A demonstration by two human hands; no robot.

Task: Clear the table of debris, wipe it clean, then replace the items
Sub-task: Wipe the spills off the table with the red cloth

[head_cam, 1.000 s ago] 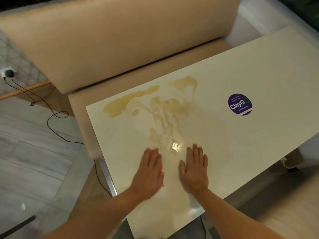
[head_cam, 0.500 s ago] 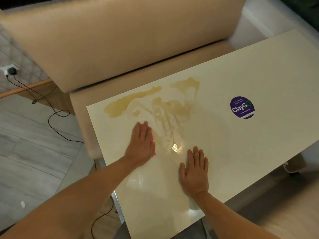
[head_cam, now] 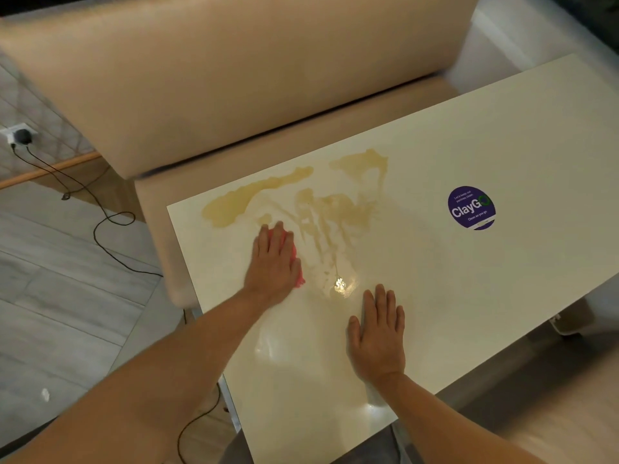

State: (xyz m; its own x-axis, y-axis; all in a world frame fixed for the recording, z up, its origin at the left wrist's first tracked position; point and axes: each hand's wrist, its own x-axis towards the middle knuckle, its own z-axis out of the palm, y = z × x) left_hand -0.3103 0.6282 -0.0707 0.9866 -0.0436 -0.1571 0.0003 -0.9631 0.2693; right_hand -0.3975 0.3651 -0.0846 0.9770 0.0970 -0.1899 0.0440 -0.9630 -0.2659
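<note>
Two bare hands lie on the glossy cream rectangular table (head_cam: 469,296), which runs from the lower centre of the frame to the right edge. The left hand (head_cam: 273,261), at the centre of the frame, presses flat on a small pink cloth (head_cam: 296,262), its fingers straight and close together; this grip is open, palm down, and only a strip of the cloth shows along the hand's right side and at the fingertips. The cloth sits at the lower edge of a yellowish-brown liquid spill (head_cam: 301,199) that spreads across the far left part of the table in smeared streaks and a thicker pool toward the upper left corner. The right hand (head_cam: 376,336) rests flat on the table lower and to the right, fingers straight and slightly spread, its grip open and holding nothing, well apart from the cloth. Between the two hands a bright light reflection (head_cam: 341,283) glints on the wet surface. A round purple sticker reading ClayGo (head_cam: 471,208) lies on the table at the right. Behind the table, across the top of the frame, stands a beige upholstered bench seat (head_cam: 234,78). At the left, a black cable (head_cam: 100,226) trails over the grey plank floor (head_cam: 50,296) from a white wall socket (head_cam: 18,135).
</note>
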